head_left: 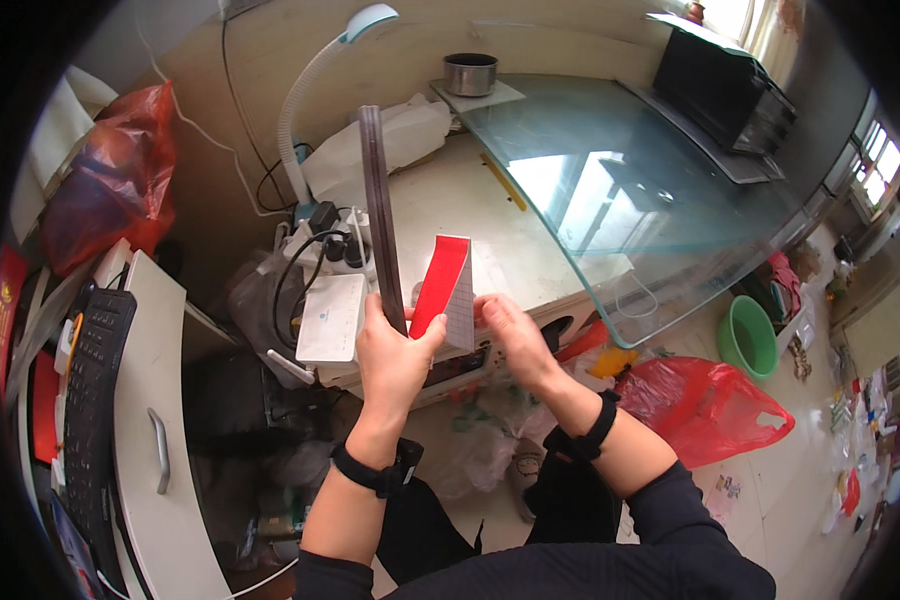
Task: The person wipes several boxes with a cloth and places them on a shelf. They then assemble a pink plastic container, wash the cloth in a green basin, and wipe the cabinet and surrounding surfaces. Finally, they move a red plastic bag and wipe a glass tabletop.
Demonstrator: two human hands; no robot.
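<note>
My left hand [398, 355] is closed around the lower ends of two things. One is a long, dark brown, flat object [378, 210], upright and seen nearly edge-on, so its kind is unclear. To its right stands a red-faced booklet [442, 280] with a pale, lined side, my left thumb against its lower part. Just right of the booklet, my right hand [515, 340] has its fingers loosely bent and partly apart. Nothing shows in it; whether a fingertip touches the paper's edge is hard to make out.
A white router [332, 318] and plugged-in cables sit left on the white table [440, 200]. Behind are a desk lamp [368, 20] and a metal pot [470, 75]. A glass sheet [610, 215] juts out rightward. Below lie a red bag [700, 405] and green basin [748, 338].
</note>
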